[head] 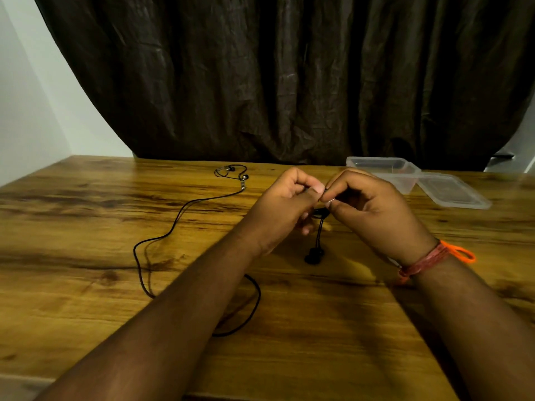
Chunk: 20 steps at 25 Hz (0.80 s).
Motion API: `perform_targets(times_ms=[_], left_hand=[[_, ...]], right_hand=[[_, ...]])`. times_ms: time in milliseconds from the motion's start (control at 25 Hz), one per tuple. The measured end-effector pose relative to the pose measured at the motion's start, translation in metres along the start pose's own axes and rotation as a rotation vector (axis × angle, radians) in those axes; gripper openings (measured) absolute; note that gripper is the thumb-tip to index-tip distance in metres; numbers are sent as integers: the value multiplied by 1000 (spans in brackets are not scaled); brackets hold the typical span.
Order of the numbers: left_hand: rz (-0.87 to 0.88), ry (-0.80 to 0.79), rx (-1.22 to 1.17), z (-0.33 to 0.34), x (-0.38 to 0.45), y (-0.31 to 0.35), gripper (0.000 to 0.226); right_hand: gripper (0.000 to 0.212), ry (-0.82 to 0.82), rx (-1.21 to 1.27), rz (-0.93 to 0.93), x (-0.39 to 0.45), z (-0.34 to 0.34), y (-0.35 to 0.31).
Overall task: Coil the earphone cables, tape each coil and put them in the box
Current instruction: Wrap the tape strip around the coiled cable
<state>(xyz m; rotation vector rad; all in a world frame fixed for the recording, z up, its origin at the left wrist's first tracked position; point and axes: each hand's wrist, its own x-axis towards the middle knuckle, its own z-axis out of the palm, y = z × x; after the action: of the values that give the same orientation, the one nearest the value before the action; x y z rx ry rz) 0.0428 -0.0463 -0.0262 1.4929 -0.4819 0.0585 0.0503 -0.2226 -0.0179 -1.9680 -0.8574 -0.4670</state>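
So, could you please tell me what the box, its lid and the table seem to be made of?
The box and its lid look like thin clear plastic: the wood shows through their frosted, faintly glossy walls. The table looks like wood or a wood-print laminate, with brown grain, dark knots and a soft sheen; which of the two cannot be told.

Dim, warm light falls on the wooden table [86,227], brightest toward the middle and right of the frame, with a soft sheen on the grain. The dark curtain [289,82] across the top swallows most light (only faint highlights pick out its folds), while the pale wall [29,111] at upper left looks grey-blue and flat. Soft shadows spread under the forearms at the bottom. Straight edges bow near the frame's borders from the wide lens. Fingertips at centre are slightly smeared; the lower corners look soft.
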Motion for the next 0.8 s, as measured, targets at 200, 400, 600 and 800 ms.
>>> perform_targets(times_ms=[200, 400, 600, 800], left_hand=[[16, 53, 187, -3, 1, -1, 8], [120, 143, 469, -4, 2, -1, 11], [190, 198, 590, -5, 2, -1, 9], [229, 211, 593, -4, 2, -1, 8]], right_hand=[[10, -9, -77, -25, 0, -1, 1], [14, -53, -248, -88, -1, -2, 0], [12, -8, -254, -93, -1, 4, -7], [7, 139, -121, 89, 0, 17, -7]])
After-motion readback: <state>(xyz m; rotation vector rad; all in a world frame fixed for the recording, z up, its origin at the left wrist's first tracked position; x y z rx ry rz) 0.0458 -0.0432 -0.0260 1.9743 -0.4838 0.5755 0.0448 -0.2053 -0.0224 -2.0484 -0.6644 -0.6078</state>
